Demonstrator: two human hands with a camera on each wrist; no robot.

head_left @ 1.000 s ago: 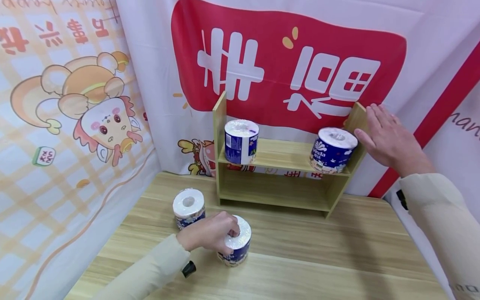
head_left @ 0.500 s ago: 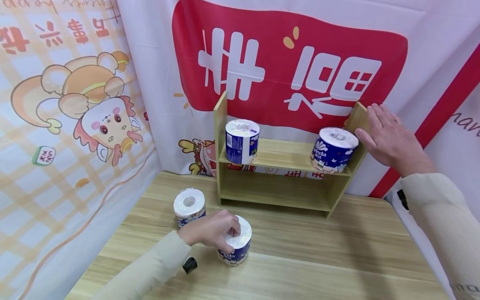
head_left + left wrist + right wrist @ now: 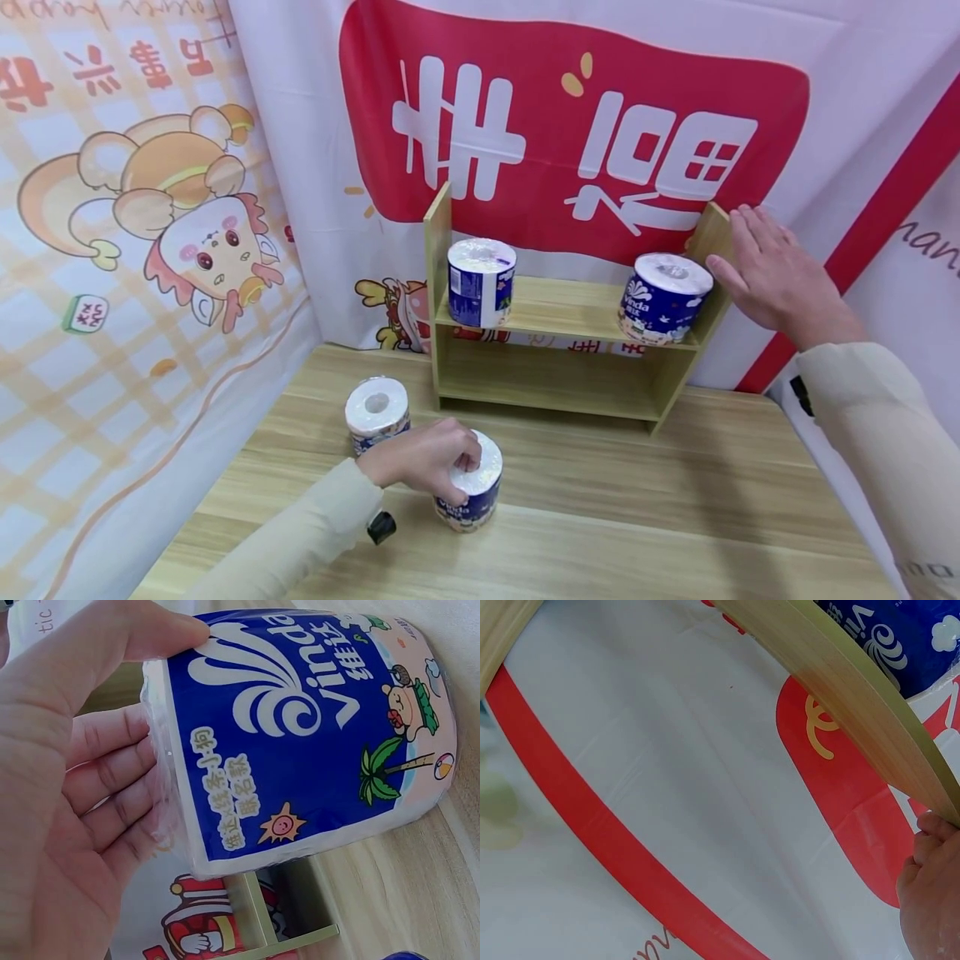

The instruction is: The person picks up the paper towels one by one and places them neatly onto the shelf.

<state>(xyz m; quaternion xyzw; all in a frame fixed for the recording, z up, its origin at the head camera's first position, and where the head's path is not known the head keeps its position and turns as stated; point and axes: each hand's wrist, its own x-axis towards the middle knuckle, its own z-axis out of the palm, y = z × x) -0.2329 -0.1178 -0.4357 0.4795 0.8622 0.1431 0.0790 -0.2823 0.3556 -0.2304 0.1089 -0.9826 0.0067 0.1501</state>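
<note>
My left hand (image 3: pixel 427 458) pinches a wrapped toilet roll (image 3: pixel 480 493) that stands upright on the table. The thumb lies on its blue side, while the other fingers reach over the white top to the core hole. In the left wrist view the roll's printed wrapper (image 3: pixel 300 750) faces the camera. With fingers extended, my right hand (image 3: pixel 780 275) rests against the right side panel of a small wooden shelf (image 3: pixel 547 400). In the right wrist view its fingers (image 3: pixel 930 836) are right at the panel edge (image 3: pixel 877 712).
On the shelf's upper board stand a toilet roll (image 3: pixel 482 283) at the left and another roll (image 3: pixel 664 300) at the right. A further roll (image 3: pixel 377 412) is on the table (image 3: pixel 600 542) behind my left wrist. Printed cloth (image 3: pixel 585 125) hangs close behind the shelf.
</note>
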